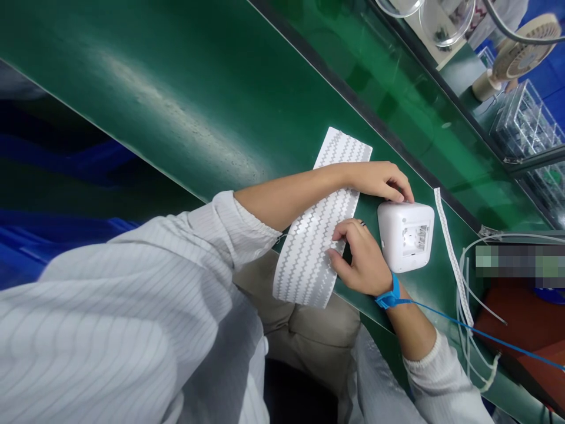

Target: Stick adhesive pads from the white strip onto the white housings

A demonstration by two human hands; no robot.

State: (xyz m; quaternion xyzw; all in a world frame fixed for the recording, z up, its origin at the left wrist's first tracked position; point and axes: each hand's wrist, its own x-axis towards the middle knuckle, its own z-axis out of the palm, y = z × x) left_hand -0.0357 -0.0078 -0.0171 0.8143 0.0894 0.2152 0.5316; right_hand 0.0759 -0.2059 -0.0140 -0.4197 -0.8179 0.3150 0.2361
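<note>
Steadying hand: in the head view, the left hand (380,179) reaches over the strip sheet (315,235) and its fingertips curl down onto the far top edge of the white box (406,235), gripping it lightly rather than clenching.
Working hand: the right hand (359,262), with a blue wrist strap (391,294), sits between the sheet and the box. Its fingers are bent inward at the sheet's near edge, but whether they pinch a strip or only rest there I cannot tell, since the fingertips are turned away.
Box position: it stands on the green belt (176,118), just beside the sheet, with its windowed face turned toward the camera.
Sheet position: it lies across the belt edge and partly overhangs the lap, under the left forearm.
Loose piece: one peeled zigzag strip (450,253) lies beyond the box, near the white tubing (468,330).
Doing it well: as I judge it, the left hand should keep the box from sliding while the right works close to it, with short finger moves.
Care: the overhanging sheet could slip, so the forearm's weight on it helps.
Clearance: the blue cord (485,335) trails away from the box and is best kept clear.
</note>
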